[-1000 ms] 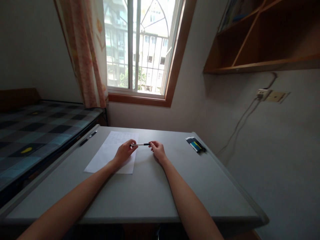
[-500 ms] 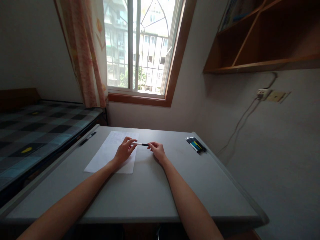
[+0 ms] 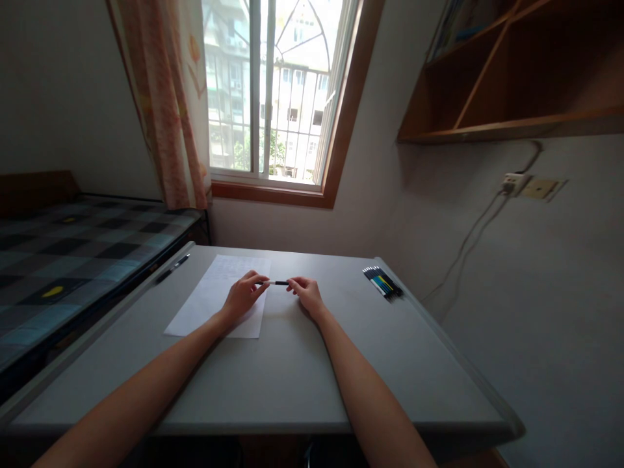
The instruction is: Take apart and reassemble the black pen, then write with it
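Pen (image 3: 277, 283) level between both hands, left fingers (image 3: 260, 280) and right fingers (image 3: 292, 283) pinching its ends

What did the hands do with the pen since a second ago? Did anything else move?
The left hand and the right hand slid toward each other along the pen, so less of it shows between them. Both keep hold of it. The paper, the pack of pens and the table stayed put.

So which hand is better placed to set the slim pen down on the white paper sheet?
Left, probably: the left hand pinches one end of the slim black-and-white pen over the white paper sheet, while the right hand holds the other end above bare grey desk.
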`<control>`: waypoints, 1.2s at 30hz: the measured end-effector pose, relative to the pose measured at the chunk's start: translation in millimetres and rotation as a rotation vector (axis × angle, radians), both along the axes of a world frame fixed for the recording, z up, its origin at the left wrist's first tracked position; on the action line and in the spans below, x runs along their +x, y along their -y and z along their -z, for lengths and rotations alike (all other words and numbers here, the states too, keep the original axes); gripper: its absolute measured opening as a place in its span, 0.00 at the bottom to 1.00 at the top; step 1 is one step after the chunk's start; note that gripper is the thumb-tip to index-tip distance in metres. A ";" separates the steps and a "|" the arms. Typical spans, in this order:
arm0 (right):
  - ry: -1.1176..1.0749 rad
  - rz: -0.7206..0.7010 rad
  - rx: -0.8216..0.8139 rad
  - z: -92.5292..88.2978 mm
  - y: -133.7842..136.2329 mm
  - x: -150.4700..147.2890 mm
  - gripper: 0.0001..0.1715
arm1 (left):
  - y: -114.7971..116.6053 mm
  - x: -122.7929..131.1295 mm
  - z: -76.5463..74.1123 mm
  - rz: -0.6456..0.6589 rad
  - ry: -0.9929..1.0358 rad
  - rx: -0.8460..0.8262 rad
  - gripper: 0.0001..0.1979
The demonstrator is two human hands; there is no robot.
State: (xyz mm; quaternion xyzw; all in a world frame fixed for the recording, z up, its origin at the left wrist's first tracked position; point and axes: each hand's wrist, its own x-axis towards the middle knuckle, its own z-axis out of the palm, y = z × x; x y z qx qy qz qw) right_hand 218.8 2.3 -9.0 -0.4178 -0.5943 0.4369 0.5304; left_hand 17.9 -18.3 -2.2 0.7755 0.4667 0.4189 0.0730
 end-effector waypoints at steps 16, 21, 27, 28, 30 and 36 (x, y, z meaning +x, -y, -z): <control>0.039 -0.014 -0.002 -6.3 4.8 -0.4 0.16 | 1.1 0.7 -2.1 -0.025 0.016 0.016 0.12; 0.022 -0.027 0.017 -7.1 7.4 -2.1 0.16 | 2.3 1.3 -3.1 -0.056 -0.015 0.008 0.12; 0.041 -0.072 0.020 -6.7 10.2 -6.2 0.16 | 6.3 4.4 -6.7 -0.067 -0.009 -0.001 0.13; 0.046 -0.082 0.018 -6.9 10.5 -6.6 0.15 | 6.8 4.7 -6.8 -0.069 -0.022 0.002 0.13; 0.055 -0.099 0.016 -7.3 11.0 -7.1 0.15 | 7.3 4.9 -6.6 -0.083 -0.046 0.008 0.13; 0.053 -0.103 0.011 -7.2 10.6 -6.7 0.15 | 7.0 4.6 -6.3 -0.136 -0.091 -0.002 0.13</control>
